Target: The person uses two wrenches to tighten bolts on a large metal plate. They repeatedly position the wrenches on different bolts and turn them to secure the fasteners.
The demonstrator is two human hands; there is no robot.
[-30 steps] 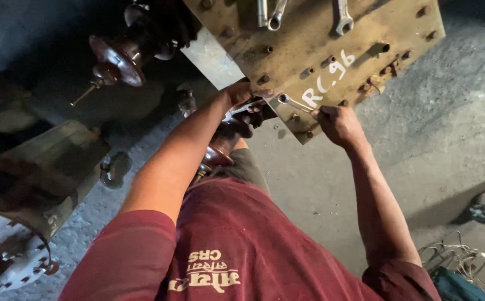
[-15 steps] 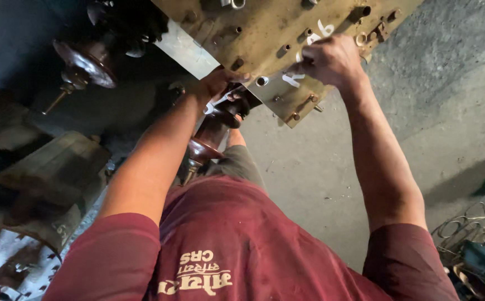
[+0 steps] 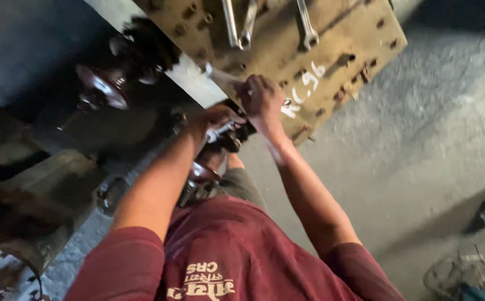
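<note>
Maroon short-sleeved T-shirt (image 3: 237,256) with pale printed lettering on the chest, grey trousers (image 3: 242,187), bare forearms.

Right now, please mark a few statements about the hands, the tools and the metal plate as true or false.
1. Wrenches lie on the rusty metal plate. True.
2. The right hand rests over the plate's lower edge. True.
3. The left hand is empty and flat on the floor. False: it grips a dark metal part under the plate's edge.
4. The person wears a blue shirt. False: the shirt is dark red.
5. The two hands are far apart. False: they are close together.
</note>
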